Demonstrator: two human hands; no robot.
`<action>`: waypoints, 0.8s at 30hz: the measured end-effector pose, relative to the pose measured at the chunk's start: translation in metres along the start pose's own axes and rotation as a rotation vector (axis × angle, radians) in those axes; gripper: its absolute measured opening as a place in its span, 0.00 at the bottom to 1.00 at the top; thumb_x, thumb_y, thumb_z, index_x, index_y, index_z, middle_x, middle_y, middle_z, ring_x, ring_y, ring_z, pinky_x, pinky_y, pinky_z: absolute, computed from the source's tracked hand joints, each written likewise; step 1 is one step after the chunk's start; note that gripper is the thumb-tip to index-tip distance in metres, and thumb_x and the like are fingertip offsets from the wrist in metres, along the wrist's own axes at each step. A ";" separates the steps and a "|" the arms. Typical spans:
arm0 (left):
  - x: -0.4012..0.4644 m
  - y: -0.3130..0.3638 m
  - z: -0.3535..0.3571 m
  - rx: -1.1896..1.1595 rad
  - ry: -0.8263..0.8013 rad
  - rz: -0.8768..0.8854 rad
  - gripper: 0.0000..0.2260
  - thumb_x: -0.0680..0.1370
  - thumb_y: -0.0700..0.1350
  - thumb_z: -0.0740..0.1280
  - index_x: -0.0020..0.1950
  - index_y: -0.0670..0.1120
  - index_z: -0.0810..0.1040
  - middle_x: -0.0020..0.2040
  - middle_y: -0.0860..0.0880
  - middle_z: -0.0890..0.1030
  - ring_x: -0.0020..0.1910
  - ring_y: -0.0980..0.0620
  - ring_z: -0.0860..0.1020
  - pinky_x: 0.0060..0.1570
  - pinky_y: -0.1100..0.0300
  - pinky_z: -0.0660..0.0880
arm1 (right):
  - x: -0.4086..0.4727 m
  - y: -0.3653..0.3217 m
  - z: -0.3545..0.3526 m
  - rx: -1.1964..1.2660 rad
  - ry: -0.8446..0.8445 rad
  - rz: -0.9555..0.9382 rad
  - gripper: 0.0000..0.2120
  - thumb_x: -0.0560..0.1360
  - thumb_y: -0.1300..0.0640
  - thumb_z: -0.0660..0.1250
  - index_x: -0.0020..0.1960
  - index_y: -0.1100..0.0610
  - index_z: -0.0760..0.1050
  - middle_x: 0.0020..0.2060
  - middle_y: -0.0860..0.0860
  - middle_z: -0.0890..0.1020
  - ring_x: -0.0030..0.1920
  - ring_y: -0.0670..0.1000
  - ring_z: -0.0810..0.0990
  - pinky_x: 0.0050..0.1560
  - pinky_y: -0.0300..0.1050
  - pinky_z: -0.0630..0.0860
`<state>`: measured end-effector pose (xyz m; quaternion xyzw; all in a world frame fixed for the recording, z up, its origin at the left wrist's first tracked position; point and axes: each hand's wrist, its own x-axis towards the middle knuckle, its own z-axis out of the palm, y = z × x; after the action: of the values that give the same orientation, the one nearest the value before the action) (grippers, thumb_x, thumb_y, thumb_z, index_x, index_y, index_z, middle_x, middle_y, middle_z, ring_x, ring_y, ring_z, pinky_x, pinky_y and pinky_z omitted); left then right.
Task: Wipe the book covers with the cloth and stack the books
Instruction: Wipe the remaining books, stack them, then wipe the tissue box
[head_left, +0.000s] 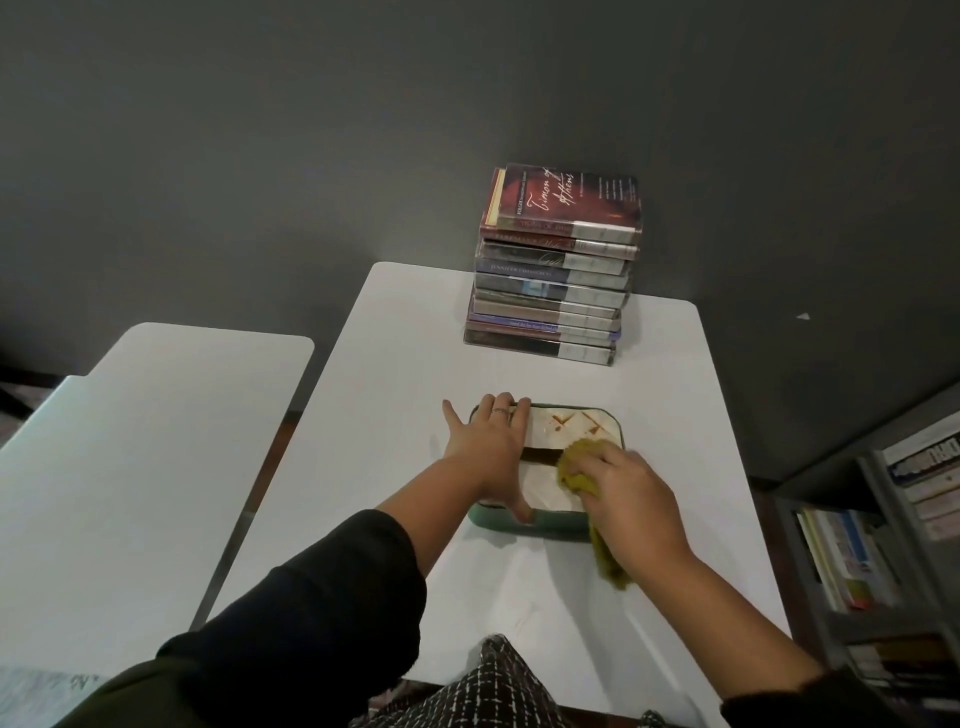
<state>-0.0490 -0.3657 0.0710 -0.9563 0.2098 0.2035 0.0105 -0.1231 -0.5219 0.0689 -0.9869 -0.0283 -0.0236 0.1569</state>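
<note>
A book with a pale cover and green edges (576, 427) lies flat on the white table (395, 364), in front of me. My left hand (491, 449) rests spread over the book's left side, fingers straight, thumb at its near edge. My right hand (631, 499) grips an olive-green cloth (579, 462) and presses it onto the cover's right half; a tail of the cloth hangs below the wrist. A tall stack of several books (556, 270) stands at the table's far side, a dark red book on top.
A second white table (135, 467) stands to the left across a narrow gap. A bookshelf (893, 530) with upright and flat books fills the right edge. A dark grey wall lies behind the tables.
</note>
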 end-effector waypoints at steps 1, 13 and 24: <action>0.000 -0.001 0.000 0.000 0.001 0.003 0.59 0.62 0.68 0.73 0.78 0.47 0.39 0.79 0.46 0.47 0.77 0.43 0.45 0.68 0.30 0.46 | -0.011 0.003 -0.003 -0.013 -0.018 -0.023 0.15 0.72 0.61 0.69 0.58 0.52 0.78 0.56 0.49 0.78 0.50 0.52 0.74 0.44 0.43 0.76; -0.002 -0.001 0.004 0.001 0.021 0.063 0.59 0.62 0.68 0.73 0.78 0.47 0.38 0.79 0.46 0.45 0.77 0.44 0.44 0.68 0.30 0.45 | 0.009 -0.004 0.013 -0.112 0.022 -0.025 0.14 0.74 0.60 0.66 0.58 0.51 0.77 0.56 0.49 0.77 0.54 0.52 0.73 0.45 0.45 0.76; -0.003 -0.004 0.002 0.027 0.005 0.141 0.59 0.63 0.67 0.74 0.77 0.48 0.37 0.79 0.48 0.44 0.77 0.47 0.42 0.67 0.28 0.43 | -0.042 0.022 -0.005 -0.018 0.032 -0.122 0.20 0.60 0.66 0.78 0.49 0.51 0.81 0.47 0.49 0.80 0.41 0.51 0.77 0.28 0.44 0.77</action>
<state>-0.0504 -0.3607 0.0697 -0.9394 0.2795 0.1985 0.0087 -0.1642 -0.5466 0.0646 -0.9842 -0.0856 -0.0493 0.1469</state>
